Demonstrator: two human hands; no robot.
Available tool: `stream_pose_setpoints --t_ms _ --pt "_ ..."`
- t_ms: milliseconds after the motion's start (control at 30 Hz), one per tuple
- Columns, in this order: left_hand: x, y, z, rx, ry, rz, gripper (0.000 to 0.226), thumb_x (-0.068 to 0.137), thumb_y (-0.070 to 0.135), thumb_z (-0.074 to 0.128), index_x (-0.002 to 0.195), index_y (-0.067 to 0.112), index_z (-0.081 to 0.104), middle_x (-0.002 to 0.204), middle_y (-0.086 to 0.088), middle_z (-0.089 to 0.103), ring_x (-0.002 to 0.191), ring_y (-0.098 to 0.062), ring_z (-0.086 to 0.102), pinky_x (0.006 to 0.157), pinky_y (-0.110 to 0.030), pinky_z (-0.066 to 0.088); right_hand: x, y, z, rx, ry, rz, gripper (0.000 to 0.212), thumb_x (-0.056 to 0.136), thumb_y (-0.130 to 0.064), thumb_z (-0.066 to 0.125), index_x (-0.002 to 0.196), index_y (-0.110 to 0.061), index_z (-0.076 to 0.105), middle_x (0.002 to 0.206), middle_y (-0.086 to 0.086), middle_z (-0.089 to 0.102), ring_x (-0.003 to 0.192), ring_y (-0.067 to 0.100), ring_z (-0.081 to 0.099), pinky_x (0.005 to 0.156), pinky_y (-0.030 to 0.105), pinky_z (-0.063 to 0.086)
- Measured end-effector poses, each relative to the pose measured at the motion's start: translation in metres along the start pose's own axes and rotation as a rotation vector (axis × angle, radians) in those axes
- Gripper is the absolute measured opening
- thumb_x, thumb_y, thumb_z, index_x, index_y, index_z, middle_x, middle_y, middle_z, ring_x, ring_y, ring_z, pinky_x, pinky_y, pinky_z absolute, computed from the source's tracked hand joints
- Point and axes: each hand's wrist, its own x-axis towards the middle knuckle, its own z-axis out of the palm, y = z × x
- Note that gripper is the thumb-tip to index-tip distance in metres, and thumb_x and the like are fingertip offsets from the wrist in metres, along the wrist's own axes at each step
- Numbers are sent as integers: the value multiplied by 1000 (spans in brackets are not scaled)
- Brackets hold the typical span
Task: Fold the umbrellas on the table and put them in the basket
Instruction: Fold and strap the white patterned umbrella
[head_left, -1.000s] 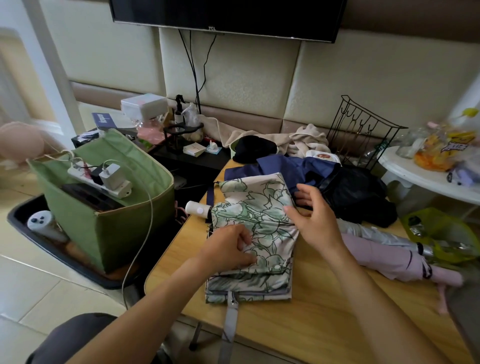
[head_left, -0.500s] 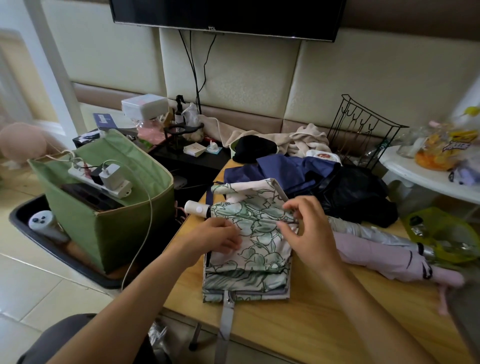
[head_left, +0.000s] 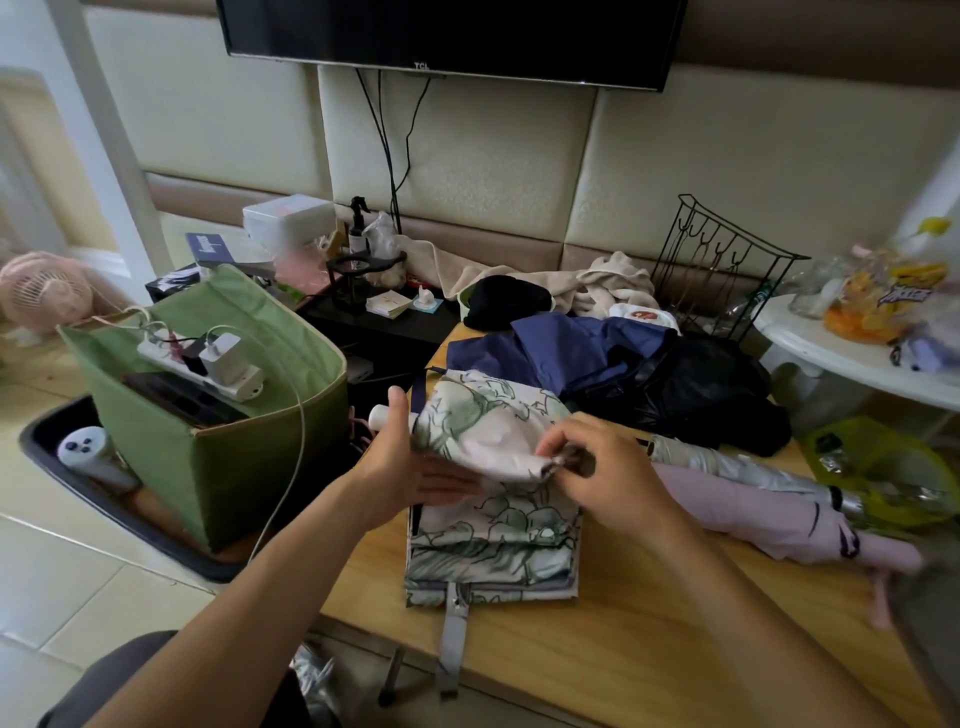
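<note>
A white umbrella with a green leaf print lies flat on the wooden table, its white handle end poking out at the left. My left hand lies flat, palm up, under a lifted fold of its cloth. My right hand pinches the edge of that fold at a rib tip. A pink umbrella and a silver one lie folded to the right. Dark blue and black umbrellas lie crumpled behind. A green fabric basket stands on the floor to the left.
The basket holds a power strip with chargers and a cable hangs over its side. It stands on a black tray. A black wire rack and a white round table with snacks are at the right. A grey strap hangs off the table's front edge.
My left hand has slid from on top of the printed cloth to under a fold. My right hand has lifted that fold's edge and pulled it toward me.
</note>
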Motion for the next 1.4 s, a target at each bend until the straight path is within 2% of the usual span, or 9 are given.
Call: stream_pose_setpoints --t_ms 167,300,400,600,733,800,1067,1267,1400 --pt "-4 6 0 -93 -49 -44 110 87 89 14 121 1 71 121 -21 72 115 -37 67 91 -45 51 -40 11 -4 9 -108 -52 30 80 -6 78 84 -34 71 118 -17 59 116 12 60 95 27 48" --pt "-12 4 2 88 -4 3 53 93 50 66 126 9 68 116 -12 75 109 -30 72 92 -42 56 -53 12 -3 -51 -66 -10 28 80 -11 79 82 -38 74 130 -17 46 132 12 45 109 24 34" --pt "-13 -1 6 81 82 58 39 88 18 77 124 5 67 109 -13 77 103 -31 74 88 -42 59 -53 8 1 6 13 7 32 83 -1 73 91 -31 73 115 -7 49 112 13 54 94 17 45" --pt "-12 -3 8 45 155 56 32 90 16 69 120 4 68 109 -18 76 97 -34 74 82 -42 60 -54 5 7 -26 71 248 31 91 1 56 84 -28 63 85 -12 64 80 8 59 65 22 43" --pt "-12 -2 8 6 146 63 33 92 20 68 121 6 69 112 -18 75 104 -36 73 87 -46 60 -51 -3 10 276 77 584 19 103 -27 57 89 -17 66 75 -1 69 61 20 66 56 38 54" --pt "-16 -1 10 22 101 71 30 92 24 74 117 9 71 110 -14 77 101 -32 75 84 -42 60 -51 -6 10 417 37 737 38 101 -48 60 90 -12 64 72 5 65 56 19 63 49 33 51" --pt "-12 -6 12 1 120 98 32 86 10 79 116 2 71 107 -15 77 101 -33 75 90 -46 59 -46 -13 11 633 169 458 19 96 -34 71 87 -17 68 72 -11 58 69 9 50 63 25 38" --pt "-11 -6 13 8 145 114 25 87 12 78 110 6 72 101 -14 78 94 -32 76 77 -40 61 -51 -17 4 705 -154 518 52 84 -54 80 79 -5 62 69 7 36 54 12 31 50 28 22" --pt "-9 -8 10 13 149 104 29 86 10 79 112 1 71 102 -17 78 97 -36 75 81 -43 61 -53 -17 2 691 -189 613 42 74 -36 86 89 1 73 75 13 41 53 12 29 48 24 20"
